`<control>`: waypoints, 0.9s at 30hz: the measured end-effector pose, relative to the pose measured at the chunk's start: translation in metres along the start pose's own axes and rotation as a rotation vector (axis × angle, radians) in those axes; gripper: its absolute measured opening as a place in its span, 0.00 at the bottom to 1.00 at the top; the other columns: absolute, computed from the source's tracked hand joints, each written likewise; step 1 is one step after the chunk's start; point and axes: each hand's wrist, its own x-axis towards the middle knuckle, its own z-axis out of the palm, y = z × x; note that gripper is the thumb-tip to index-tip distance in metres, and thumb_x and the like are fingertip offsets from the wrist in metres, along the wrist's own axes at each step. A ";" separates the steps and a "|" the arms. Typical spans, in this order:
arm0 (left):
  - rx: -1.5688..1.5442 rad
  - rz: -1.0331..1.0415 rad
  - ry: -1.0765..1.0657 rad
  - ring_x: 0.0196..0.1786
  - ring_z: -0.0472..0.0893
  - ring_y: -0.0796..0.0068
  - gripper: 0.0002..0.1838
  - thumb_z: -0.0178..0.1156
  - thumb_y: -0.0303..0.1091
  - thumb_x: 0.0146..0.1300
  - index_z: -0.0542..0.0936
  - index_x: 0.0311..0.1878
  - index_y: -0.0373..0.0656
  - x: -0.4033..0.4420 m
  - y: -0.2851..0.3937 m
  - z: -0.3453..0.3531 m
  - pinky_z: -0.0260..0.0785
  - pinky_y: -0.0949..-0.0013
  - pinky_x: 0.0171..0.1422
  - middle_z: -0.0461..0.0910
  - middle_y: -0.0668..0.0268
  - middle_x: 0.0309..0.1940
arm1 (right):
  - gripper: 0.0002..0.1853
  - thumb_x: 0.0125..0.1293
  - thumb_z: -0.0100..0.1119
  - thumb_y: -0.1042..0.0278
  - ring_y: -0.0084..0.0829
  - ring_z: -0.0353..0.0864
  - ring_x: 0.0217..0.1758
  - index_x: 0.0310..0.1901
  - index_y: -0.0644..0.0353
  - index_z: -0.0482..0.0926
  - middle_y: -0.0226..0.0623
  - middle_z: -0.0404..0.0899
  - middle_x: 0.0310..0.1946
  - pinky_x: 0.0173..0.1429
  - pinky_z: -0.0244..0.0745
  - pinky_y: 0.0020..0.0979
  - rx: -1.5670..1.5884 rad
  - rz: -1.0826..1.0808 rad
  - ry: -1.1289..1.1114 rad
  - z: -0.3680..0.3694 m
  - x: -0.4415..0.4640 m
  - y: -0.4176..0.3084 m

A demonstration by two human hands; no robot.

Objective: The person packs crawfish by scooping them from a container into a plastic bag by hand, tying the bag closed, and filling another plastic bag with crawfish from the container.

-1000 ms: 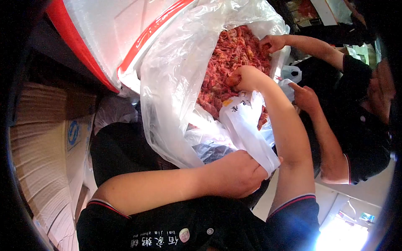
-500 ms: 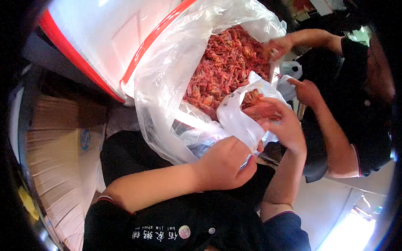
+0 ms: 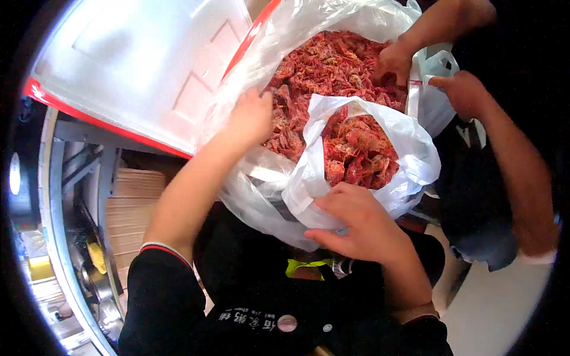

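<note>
A heap of red crayfish [image 3: 332, 65] lies in a large clear plastic liner bag [image 3: 261, 202]. Over its near side sits a smaller white plastic bag [image 3: 418, 154], mouth wide, with more crayfish inside. My right hand [image 3: 362, 225] grips the near rim of that white bag between thumb and fingers. At the left edge of the heap, my left hand [image 3: 252, 115] reaches over the liner, fingers apart and bent down by the crayfish; their tips are partly hidden, and nothing shows in them.
Opposite me, a co-worker's hand [image 3: 395, 65] dips into the heap; the other hand [image 3: 466, 92] holds another white plastic bag [image 3: 439, 110]. A white lid-like panel with a red edge [image 3: 148, 59] stands at upper left. Stacked cardboard [image 3: 136, 207] and metal shelving [image 3: 56, 207] are at left.
My left hand has let go of the white bag and moved up and left to the heap. My right hand has come out of the bag's mouth to its near rim. The view has shifted.
</note>
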 end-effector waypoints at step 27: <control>-0.729 -0.151 0.227 0.36 0.81 0.76 0.18 0.67 0.23 0.49 0.69 0.40 0.40 -0.015 -0.038 -0.090 0.72 0.76 0.33 0.80 0.62 0.39 | 0.21 0.47 0.69 0.65 0.43 0.72 0.49 0.43 0.62 0.77 0.47 0.71 0.46 0.52 0.69 0.37 -0.150 -0.008 0.249 -0.029 -0.003 -0.013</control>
